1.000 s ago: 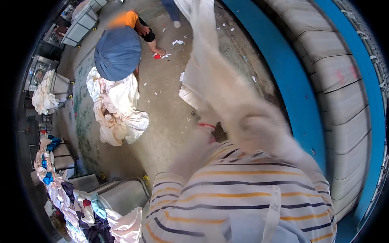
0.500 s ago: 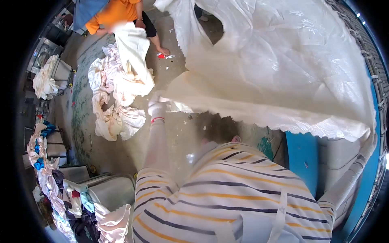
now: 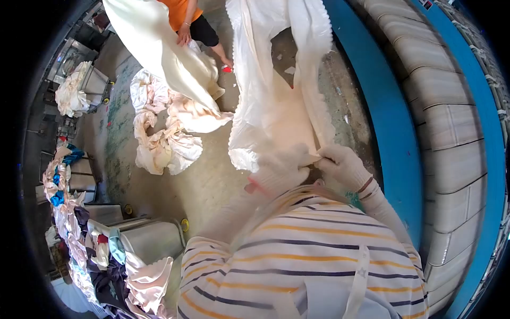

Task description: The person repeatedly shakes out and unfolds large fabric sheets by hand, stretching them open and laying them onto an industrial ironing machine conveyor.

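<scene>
A large white cloth (image 3: 284, 106) with a scalloped edge hangs in front of me, folded so that its sides come together. My left hand (image 3: 282, 169), in a pale glove, is closed on its near edge and slightly blurred. Beside it, almost touching, my right hand (image 3: 341, 165), also gloved, pinches the cloth's corner between closed fingers. The cloth's far part runs out of view at the top.
A person in orange (image 3: 183, 13) handles another white cloth (image 3: 164, 58) above a cloth pile (image 3: 170, 151) on the floor. Metal carts (image 3: 151, 242) with laundry stand at the left. A blue-framed machine (image 3: 390, 133) with padded rollers (image 3: 446, 119) runs along the right.
My hands have come together from wide apart, bringing the cloth's edges in from the right, which uncovers the rollers. The other person's cloth has been raised and spread.
</scene>
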`<action>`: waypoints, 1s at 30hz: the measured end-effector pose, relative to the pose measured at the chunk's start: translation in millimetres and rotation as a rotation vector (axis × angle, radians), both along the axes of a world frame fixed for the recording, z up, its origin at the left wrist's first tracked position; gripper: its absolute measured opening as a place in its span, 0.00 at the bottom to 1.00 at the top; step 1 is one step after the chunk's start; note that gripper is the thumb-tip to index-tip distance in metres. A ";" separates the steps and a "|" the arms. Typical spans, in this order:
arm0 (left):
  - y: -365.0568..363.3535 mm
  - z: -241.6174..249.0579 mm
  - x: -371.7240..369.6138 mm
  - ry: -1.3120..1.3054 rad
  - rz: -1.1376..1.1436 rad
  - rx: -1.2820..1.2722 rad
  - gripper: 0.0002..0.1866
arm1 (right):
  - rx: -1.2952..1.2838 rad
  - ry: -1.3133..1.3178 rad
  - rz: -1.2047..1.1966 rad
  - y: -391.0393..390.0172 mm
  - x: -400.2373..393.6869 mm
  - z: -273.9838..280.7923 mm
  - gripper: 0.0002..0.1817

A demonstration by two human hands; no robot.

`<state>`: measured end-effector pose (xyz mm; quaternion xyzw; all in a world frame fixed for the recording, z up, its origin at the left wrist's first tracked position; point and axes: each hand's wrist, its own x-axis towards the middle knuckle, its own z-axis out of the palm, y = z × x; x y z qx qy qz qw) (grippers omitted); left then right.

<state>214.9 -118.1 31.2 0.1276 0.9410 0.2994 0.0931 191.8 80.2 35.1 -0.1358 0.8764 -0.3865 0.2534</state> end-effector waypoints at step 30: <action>-106.3 -40.2 -93.2 0.592 0.190 0.824 0.17 | -0.425 0.462 -0.501 144.5 42.4 94.1 0.32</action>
